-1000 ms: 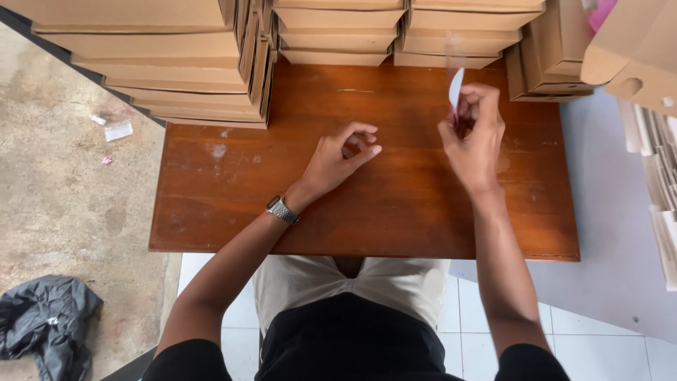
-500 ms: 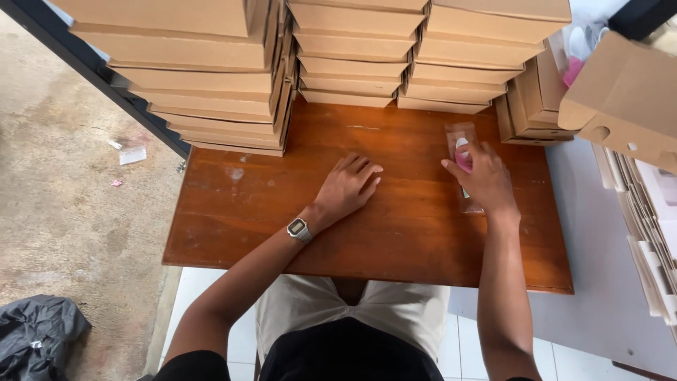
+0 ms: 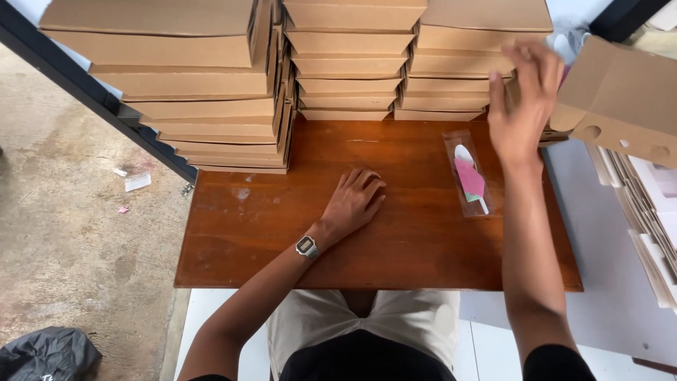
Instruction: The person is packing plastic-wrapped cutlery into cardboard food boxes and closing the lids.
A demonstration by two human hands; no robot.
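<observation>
While the left hand [image 3: 356,204] rests flat and empty on the wooden table [image 3: 282,247], the right hand [image 3: 522,99], open and empty, should reach cleanly toward the boxes at 1 o'clock, clearing the clear spoon packet [image 3: 469,175] lying flat just below it.

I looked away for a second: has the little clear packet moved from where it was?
Yes. The clear packet, earlier held up in the right hand, now lies flat on the wooden table, and that hand has gone on toward the cardboard boxes.

boxes [image 3: 345,63] behind | packet [image 3: 469,173] on table [image 3: 268,240] right | left hand [image 3: 355,203] centre
</observation>
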